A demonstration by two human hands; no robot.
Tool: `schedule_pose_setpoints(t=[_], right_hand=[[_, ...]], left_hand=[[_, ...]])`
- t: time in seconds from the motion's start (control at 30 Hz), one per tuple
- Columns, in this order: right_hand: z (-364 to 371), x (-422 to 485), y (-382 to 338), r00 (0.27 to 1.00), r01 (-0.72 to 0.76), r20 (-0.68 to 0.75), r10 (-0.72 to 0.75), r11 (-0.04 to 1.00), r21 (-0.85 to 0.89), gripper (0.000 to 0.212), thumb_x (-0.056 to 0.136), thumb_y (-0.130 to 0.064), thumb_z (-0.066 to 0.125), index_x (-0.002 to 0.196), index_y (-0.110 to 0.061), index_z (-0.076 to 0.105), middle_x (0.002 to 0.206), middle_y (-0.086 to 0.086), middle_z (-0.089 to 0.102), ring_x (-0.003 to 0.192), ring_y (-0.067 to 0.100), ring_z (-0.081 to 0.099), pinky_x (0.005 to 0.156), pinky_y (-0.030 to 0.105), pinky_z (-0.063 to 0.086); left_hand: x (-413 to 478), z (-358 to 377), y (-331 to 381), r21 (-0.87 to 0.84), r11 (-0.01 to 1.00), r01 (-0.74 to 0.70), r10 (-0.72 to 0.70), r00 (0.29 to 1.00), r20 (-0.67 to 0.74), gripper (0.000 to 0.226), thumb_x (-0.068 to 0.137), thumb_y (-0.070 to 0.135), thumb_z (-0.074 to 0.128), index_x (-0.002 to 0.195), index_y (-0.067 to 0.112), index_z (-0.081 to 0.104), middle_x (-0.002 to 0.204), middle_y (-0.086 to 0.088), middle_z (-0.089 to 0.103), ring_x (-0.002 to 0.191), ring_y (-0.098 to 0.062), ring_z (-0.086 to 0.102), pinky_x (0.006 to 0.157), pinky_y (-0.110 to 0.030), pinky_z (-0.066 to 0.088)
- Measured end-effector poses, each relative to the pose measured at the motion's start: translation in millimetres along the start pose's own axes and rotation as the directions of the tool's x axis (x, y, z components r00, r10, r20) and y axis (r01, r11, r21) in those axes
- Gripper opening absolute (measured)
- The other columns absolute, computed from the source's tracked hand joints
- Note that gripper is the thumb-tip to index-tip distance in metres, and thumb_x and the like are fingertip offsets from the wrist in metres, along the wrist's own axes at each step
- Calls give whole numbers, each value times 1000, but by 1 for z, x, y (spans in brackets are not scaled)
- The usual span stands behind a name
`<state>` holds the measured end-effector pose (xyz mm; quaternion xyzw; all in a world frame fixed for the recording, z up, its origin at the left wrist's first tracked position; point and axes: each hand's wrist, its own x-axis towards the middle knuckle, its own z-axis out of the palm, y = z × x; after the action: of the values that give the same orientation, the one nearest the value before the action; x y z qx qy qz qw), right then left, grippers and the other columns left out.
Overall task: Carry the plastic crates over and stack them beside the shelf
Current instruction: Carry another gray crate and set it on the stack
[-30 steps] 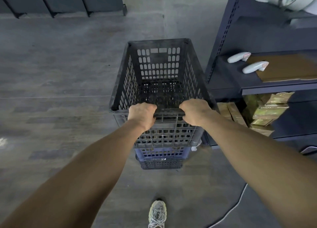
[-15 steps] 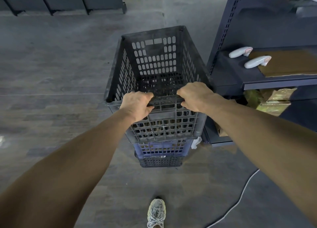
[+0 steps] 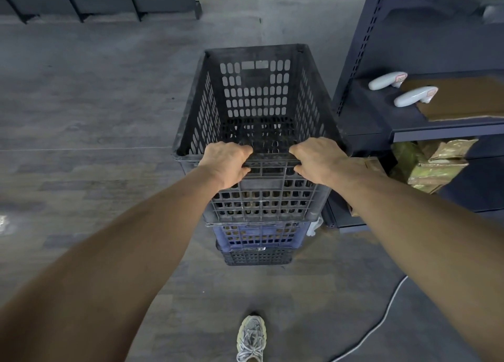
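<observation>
2 hands busy: my left hand (image 3: 227, 164) and right hand (image 3: 317, 160) both clamped over near rim of top black crate (image 3: 256, 94), frame centre. Crate looks seated on blue crate (image 3: 259, 233) over bottom crate (image 3: 257, 256), just beside shelf (image 3: 381, 121), right. I judge placing step; next: confirm square seating, release.

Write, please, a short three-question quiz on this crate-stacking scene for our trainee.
1. True or false: the left hand and right hand both grip the near rim of the top crate.
2. What colour is the middle crate? A red, B blue, C green.
3. Short answer: seen by the person, on which side of the shelf do the crates stand?
Key: 1 true; 2 B; 3 left.
</observation>
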<state>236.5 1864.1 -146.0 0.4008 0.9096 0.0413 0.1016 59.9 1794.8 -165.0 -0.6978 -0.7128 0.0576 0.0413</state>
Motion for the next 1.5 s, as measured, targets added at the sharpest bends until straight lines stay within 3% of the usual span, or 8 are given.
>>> schedule_pose_setpoints(t=[0.37,0.6,0.77,0.93,1.1,1.3,1.5], right_hand=[[1,1,-4,997,-64,45,62,997,41,25,95,-12,55,120,-13,58,107,11,66,103,30,62,81,35,48],[6,4,-9,993,-112,45,109,990,80,30,94,-4,54,123,-10,53,108,11,66,103,30,63,80,37,48],[1,1,-11,991,-114,75,107,990,86,35,95,-3,51,129,-8,47,112,10,64,105,29,62,76,36,45],[-13,-8,-18,996,-84,6,84,991,107,40,93,-6,56,132,-6,48,125,12,54,117,28,53,98,38,43],[-28,-39,-15,994,-111,4,111,985,133,39,93,-8,54,131,-6,50,127,13,53,119,29,51,100,41,42],[-38,-100,12,965,-257,98,243,951,172,46,91,-5,51,136,-7,46,134,14,49,124,32,48,101,42,40],[-33,-169,51,869,-493,183,459,832,253,45,95,-14,49,139,-8,44,140,14,44,131,33,40,106,42,36]], left_hand=[[3,-3,2,14,1000,9,-10,997,78,29,96,36,53,115,14,55,101,-4,65,99,-27,62,76,-35,46],[-1,-1,7,-38,996,79,-77,996,34,25,95,34,55,112,16,55,100,-2,65,96,-24,64,76,-35,49],[3,-15,13,-23,990,137,-131,977,168,37,93,38,58,123,15,53,113,-4,60,109,-24,57,88,-37,45],[2,-32,24,-46,985,166,-152,965,216,53,89,45,60,131,13,52,124,-6,53,121,-25,46,101,-39,39],[-14,-50,47,-24,983,181,-176,975,133,42,92,35,59,128,13,55,125,-7,51,122,-26,45,103,-39,36],[-23,-82,102,9,997,77,-78,996,54,34,93,22,58,126,14,56,125,-7,51,120,-26,45,101,-39,36],[-26,-106,180,39,989,-141,139,989,48,36,91,23,61,125,14,57,127,-7,51,123,-27,45,100,-40,36]])
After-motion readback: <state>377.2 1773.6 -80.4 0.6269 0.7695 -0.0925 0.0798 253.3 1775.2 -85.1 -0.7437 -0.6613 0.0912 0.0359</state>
